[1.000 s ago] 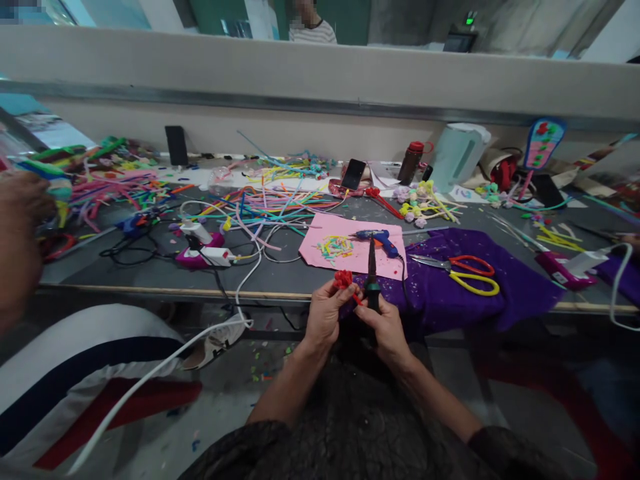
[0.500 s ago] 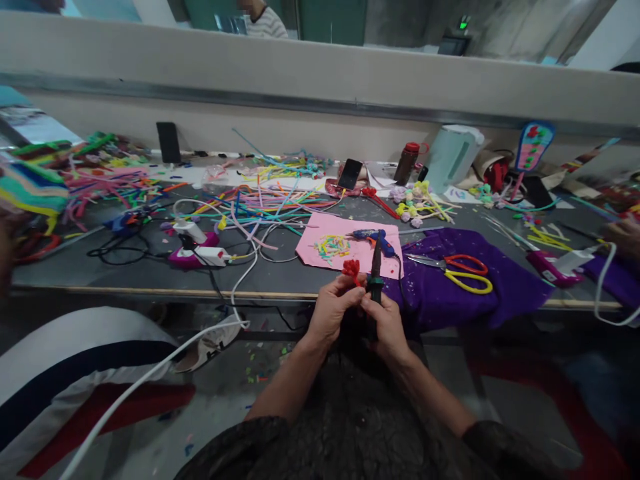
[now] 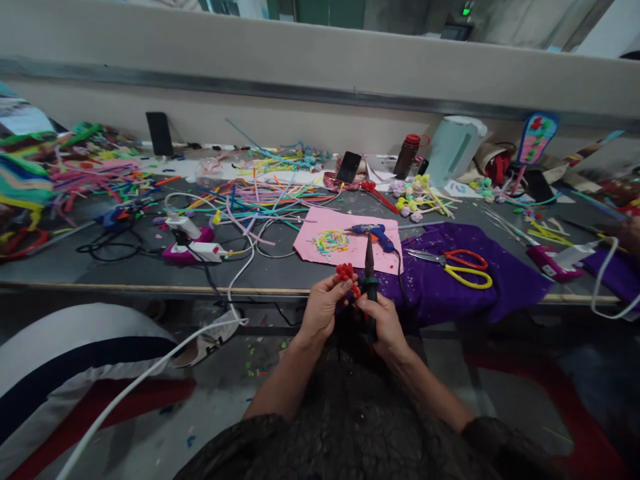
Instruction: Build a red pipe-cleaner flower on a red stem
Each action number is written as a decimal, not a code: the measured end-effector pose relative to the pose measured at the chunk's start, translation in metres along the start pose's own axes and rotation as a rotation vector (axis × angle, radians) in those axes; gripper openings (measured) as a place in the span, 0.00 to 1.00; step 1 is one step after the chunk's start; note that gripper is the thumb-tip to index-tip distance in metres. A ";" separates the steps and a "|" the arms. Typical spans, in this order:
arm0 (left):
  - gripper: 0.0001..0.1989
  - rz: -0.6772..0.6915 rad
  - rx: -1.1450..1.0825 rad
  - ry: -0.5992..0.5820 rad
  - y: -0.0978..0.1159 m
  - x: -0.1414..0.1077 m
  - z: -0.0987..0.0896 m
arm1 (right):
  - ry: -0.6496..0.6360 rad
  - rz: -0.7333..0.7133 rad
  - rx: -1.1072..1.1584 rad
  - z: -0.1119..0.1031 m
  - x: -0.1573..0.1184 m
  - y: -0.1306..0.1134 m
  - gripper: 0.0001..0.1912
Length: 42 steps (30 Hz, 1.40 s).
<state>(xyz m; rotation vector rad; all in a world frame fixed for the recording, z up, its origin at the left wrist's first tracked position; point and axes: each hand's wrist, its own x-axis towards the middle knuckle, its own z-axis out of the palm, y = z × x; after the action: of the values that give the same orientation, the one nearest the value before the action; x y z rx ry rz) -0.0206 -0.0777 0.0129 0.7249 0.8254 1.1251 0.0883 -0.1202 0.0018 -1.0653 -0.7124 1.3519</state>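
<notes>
My left hand [image 3: 321, 308] pinches a red pipe-cleaner flower [image 3: 345, 271] just in front of the table edge. Close beside it, my right hand [image 3: 388, 320] is wrapped round the dark handles of long-nose pliers [image 3: 369, 273], whose jaws point up and away from me. The thumb and finger of the right hand also reach toward the flower's red stem. Beyond the hands lies a pink sheet [image 3: 313, 252] with small yellow, green and white cut pieces [image 3: 331, 243] and a blue glue gun [image 3: 376, 235] on it.
Scissors [image 3: 463, 265] with red and yellow handles rest on a purple cloth [image 3: 510, 277]. Coloured pipe cleaners [image 3: 270, 197] spread behind the pink sheet. A power strip [image 3: 190, 251] and white cable [image 3: 150, 370] are on the left. A co-worker's hand [image 3: 631, 230] shows at far right.
My left hand and the red flower have moved slightly left, away from the pliers, and more of the flower shows. The view has shifted a little.
</notes>
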 end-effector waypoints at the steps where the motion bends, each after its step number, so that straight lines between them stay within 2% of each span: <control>1: 0.12 -0.005 -0.008 0.007 0.000 0.000 0.000 | 0.002 -0.003 -0.005 0.000 0.000 0.000 0.06; 5: 0.12 -0.011 -0.069 0.025 0.000 -0.001 -0.001 | -0.011 -0.008 -0.012 -0.001 -0.002 0.000 0.06; 17: 0.11 0.107 -0.134 0.043 0.002 -0.004 0.004 | -0.009 -0.024 0.008 0.003 -0.002 0.003 0.05; 20: 0.11 0.055 -0.072 0.023 -0.003 -0.003 0.003 | 0.004 -0.033 0.012 0.001 -0.001 0.002 0.05; 24: 0.15 -0.051 0.006 -0.019 -0.004 -0.003 0.000 | 0.007 -0.009 0.046 -0.001 0.000 -0.002 0.05; 29: 0.15 -0.102 -0.043 -0.086 0.003 -0.004 -0.002 | 0.029 0.081 0.144 -0.002 0.003 -0.001 0.06; 42: 0.13 -0.085 -0.080 -0.097 -0.004 0.001 -0.009 | -0.021 0.097 0.142 -0.001 0.000 0.002 0.06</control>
<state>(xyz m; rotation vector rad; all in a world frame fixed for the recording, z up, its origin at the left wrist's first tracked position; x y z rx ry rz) -0.0266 -0.0770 0.0050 0.6663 0.7187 1.0335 0.0884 -0.1206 -0.0003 -0.9837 -0.5771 1.4763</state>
